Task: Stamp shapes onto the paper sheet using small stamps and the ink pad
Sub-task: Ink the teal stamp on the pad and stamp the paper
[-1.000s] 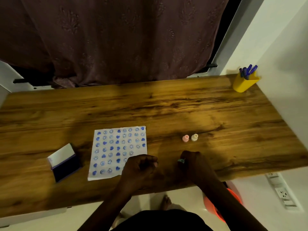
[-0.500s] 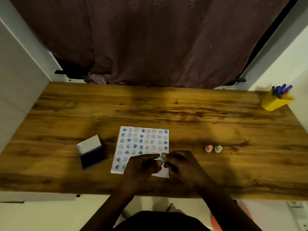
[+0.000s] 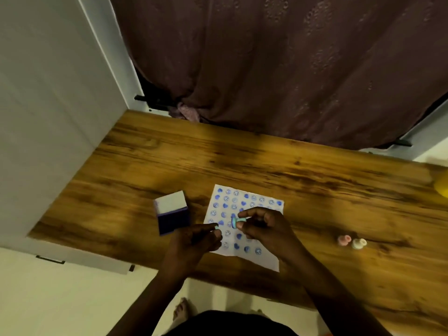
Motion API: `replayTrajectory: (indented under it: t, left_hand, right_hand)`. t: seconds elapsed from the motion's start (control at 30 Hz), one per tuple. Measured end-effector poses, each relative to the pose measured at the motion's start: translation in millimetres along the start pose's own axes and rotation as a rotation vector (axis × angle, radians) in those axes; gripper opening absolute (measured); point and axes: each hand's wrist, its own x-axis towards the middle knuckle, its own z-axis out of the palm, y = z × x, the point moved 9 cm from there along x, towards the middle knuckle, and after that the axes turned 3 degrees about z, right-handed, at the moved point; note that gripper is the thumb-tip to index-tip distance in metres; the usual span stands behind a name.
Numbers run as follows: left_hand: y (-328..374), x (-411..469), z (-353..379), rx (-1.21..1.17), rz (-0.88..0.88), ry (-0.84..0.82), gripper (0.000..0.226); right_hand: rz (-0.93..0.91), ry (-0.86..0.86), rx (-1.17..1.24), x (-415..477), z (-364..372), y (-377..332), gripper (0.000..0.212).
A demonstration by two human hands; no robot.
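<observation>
A white paper sheet covered with blue heart and smiley prints lies on the wooden table. Just left of it sits the ink pad, its lid open and its dark blue pad showing. My right hand hovers over the sheet's middle and pinches a small teal stamp between thumb and fingers. My left hand is over the sheet's left edge, fingers closed on a tiny teal piece that looks like the stamp's cap. Both hands hide part of the prints.
A pink stamp and a cream stamp stand side by side on the table to the right. A yellow pen holder shows at the right edge. A white panel borders the table's left; a brown curtain hangs behind.
My hands met over the sheet's lower edge, then drew slightly apart: the right keeps the teal stamp, the left a small teal piece. The view swung left.
</observation>
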Motion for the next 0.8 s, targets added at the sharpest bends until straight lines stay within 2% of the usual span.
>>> replayTrajectory:
  t: [0.13, 0.33, 0.53, 0.67, 0.8]
  left_hand:
    - [4.5, -4.7, -36.6, -0.032, 0.038, 0.077, 0.014]
    - [5.7, -17.6, -88.0, -0.067, 0.091, 0.177, 0.025]
    - [-6.7, -28.5, -144.0, -0.029, 0.03, 0.351, 0.013]
    - [-12.2, -33.4, -173.5, -0.024, 0.02, 0.412, 0.015]
    - [-15.1, -34.5, -189.3, 0.003, 0.012, 0.43, 0.015]
  right_hand:
    - [-0.054, -0.017, -0.156, 20.9, 32.3, -18.8, 0.023]
    - [-0.215, -0.082, -0.443, 47.6, 97.8, -50.8, 0.022]
    - [-0.382, -0.157, -0.808, 68.6, 172.9, -58.7, 0.024]
    - [-0.434, -0.193, -1.047, 74.5, 211.2, -57.2, 0.03]
    - [-0.421, -0.2, -1.179, 81.3, 229.9, -51.2, 0.034]
